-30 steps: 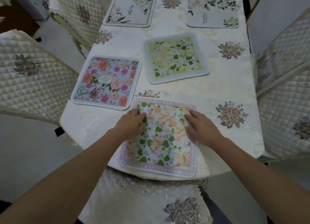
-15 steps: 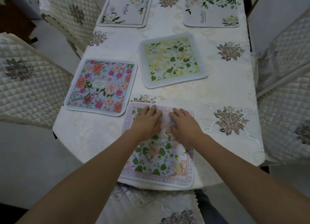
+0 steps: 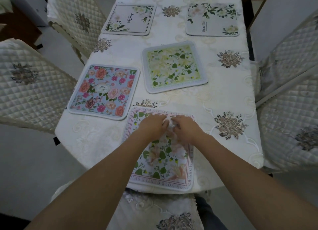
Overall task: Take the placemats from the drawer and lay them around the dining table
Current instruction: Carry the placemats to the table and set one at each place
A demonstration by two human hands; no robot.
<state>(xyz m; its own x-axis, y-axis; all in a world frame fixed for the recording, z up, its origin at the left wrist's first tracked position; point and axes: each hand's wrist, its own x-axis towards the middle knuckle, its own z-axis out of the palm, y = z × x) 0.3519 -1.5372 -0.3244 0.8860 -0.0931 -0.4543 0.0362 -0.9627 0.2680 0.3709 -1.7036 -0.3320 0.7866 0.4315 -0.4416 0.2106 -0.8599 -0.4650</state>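
Both hands lay flat on the nearest placemat (image 3: 160, 154), the one with a pink text border, which sat at the near edge of the dining table (image 3: 223, 95). The left hand (image 3: 152, 126) and the right hand (image 3: 186, 129) were close together on its far half, fingers stretched out and pressing down, gripping nothing. Four other placemats lay beyond this one: a blue rose mat (image 3: 104, 89) to its far left, a green leaf mat (image 3: 173, 66) behind it, and two pale mats (image 3: 129, 19) at the far end. The near border of the pink-bordered mat seemed to reach the table edge, so I think a strong push toward the person could slide it off, or wrinkle the tablecloth (image 3: 96, 136) under it.
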